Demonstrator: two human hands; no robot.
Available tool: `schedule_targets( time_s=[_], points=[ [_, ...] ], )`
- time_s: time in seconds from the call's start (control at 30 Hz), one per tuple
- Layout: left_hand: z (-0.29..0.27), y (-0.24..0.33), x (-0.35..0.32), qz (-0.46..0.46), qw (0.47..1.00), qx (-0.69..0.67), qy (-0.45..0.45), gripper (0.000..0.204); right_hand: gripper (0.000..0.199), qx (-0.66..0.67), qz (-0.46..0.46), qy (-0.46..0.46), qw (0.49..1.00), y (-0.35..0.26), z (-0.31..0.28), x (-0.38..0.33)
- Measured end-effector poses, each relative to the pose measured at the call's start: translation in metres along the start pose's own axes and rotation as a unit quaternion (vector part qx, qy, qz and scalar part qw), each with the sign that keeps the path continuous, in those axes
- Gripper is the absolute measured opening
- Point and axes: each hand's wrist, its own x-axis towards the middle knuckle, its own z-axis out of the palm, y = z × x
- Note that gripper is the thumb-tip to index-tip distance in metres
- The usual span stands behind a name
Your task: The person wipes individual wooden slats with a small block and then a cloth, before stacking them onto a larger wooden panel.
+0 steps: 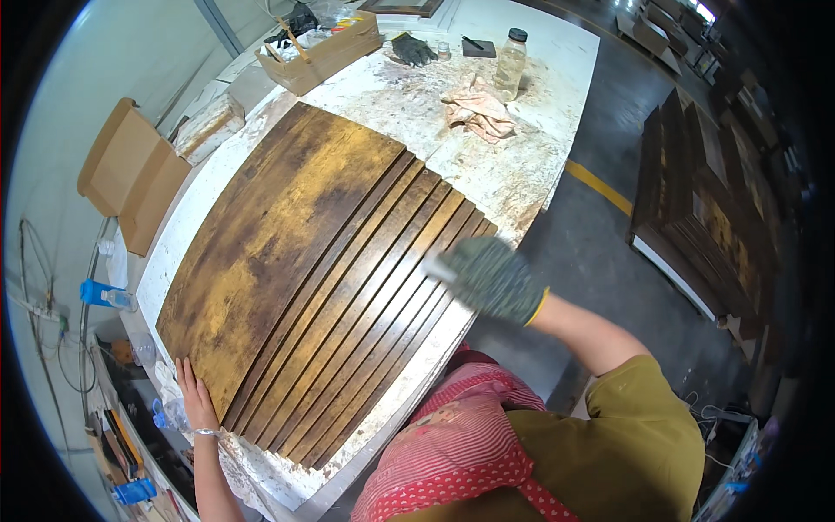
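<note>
A person leans over a stack of boards [287, 217] fanned out on a white, brown-stained table [548, 165]. The bare left hand [198, 398] rests at the near left end of the widest-showing board, its fingers straight and slightly spread. The right hand [491, 277], in a mottled dark glove with a yellow cuff, is over the right side of the fan. It is blurred, with something pale at the fingertips; whether the fingers pinch anything, I cannot tell.

To work well here, the left hand would best stay light but firm against the end, so that no board slides. The right hand should probably run lengthwise along the exposed strips, with even pressure, taking care not to catch on the stepped edges.

The boards are dark brown, clouded with golden-yellow patches. One shows nearly its whole broad face; the others appear as narrow parallel strips stepping away to its right, with a soft shine on the middle ones.
</note>
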Motion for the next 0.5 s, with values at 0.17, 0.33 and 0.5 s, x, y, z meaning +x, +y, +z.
schedule_targets(
  time_s=[0.17,0.33,0.5],
  points=[
    [0.003,-0.004,0.002,-0.006,1.000,0.014,-0.010,0.051,0.022,-0.090,0.026,-0.018,0.995,0.023,0.017,-0.010],
    [-0.002,0.008,0.001,-0.005,1.000,0.001,-0.013,0.051,0.035,-0.094,0.268,0.025,0.959,0.091,0.000,-0.024],
    [-0.004,-0.007,-0.007,-0.003,1.000,0.014,-0.007,0.049,0.038,-0.053,0.168,0.078,0.981,0.043,0.014,-0.013]
  ],
)
